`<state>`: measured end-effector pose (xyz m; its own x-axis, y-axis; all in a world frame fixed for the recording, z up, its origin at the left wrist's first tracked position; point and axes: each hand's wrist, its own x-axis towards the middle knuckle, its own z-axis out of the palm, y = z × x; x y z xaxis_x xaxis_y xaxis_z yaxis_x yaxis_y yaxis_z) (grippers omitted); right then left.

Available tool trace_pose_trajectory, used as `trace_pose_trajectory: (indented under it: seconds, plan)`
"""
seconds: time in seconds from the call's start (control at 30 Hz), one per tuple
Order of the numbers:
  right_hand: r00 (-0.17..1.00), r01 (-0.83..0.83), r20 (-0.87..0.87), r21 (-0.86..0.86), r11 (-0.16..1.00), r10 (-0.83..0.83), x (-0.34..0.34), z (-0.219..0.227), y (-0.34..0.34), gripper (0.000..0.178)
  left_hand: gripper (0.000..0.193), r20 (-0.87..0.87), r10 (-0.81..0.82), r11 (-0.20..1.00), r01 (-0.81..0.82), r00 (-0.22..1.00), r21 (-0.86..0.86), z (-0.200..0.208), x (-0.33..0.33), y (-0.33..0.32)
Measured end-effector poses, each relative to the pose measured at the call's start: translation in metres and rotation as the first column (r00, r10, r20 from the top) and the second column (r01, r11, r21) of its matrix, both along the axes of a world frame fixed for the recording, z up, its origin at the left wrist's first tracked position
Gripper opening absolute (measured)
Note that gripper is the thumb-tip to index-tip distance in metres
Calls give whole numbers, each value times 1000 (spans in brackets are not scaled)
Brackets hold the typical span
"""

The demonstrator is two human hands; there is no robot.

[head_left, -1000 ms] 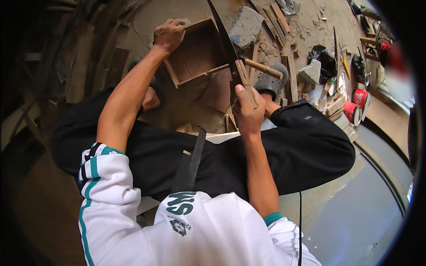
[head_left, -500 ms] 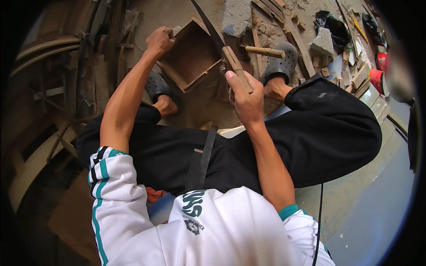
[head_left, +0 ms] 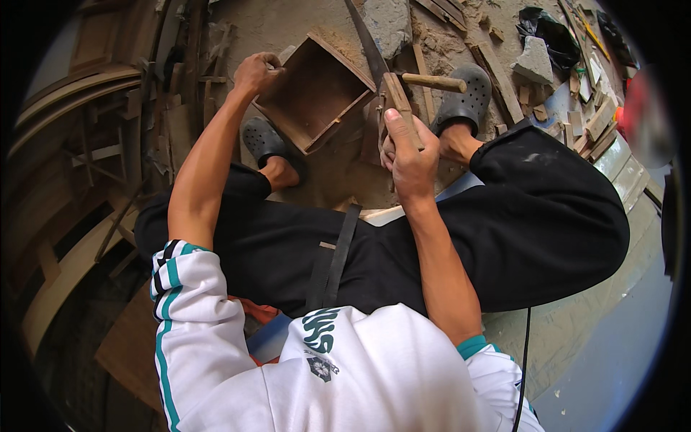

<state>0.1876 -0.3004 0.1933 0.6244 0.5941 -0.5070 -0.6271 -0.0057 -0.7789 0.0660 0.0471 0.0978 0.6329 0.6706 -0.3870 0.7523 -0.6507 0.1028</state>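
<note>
My left hand (head_left: pixel 257 74) is closed on the far left edge of an open wooden box (head_left: pixel 340 121), which sits tilted on the floor between my feet. In my right hand (head_left: pixel 412 162) is the wooden handle of a handsaw (head_left: pixel 371 52). Its dark blade points away from me past the box's right corner, and its tip runs out of view. Whether the blade touches the box I cannot tell. Just beyond the saw's handle, a round wooden tool handle (head_left: pixel 435 83) sticks out toward my right shoe; its other end is hidden.
A grey clog (head_left: pixel 464 93) is on my right foot, another (head_left: pixel 263 139) on my left. Beyond the box lies a concrete block (head_left: pixel 387 27). Wood scraps (head_left: pixel 497 83) and a black plastic bag (head_left: pixel 551 36) lie to the right. Boards (head_left: pixel 79 90) are stacked at the left.
The saw has moved to the right, away from the box, with my right hand. The box has turned slightly under my left hand. The whole view has shifted a little.
</note>
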Motion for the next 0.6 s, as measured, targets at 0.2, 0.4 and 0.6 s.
trace_pose_trajectory:
  seconds: [0.2,0.4,0.6]
  plan:
    - [997,54,-51,2,999,-54,4,4,1,31,28,-64,-18,1000,17,998,-17,0,9,-2]
    - [999,15,-31,12,1000,-15,0,5,2,33,34,223,402,891,-322,888,-321,-43,-47,66]
    - [1000,23,-3,8,1000,-23,1,3,2,35,46,182,177,974,-199,967,107,-15,-30,12]
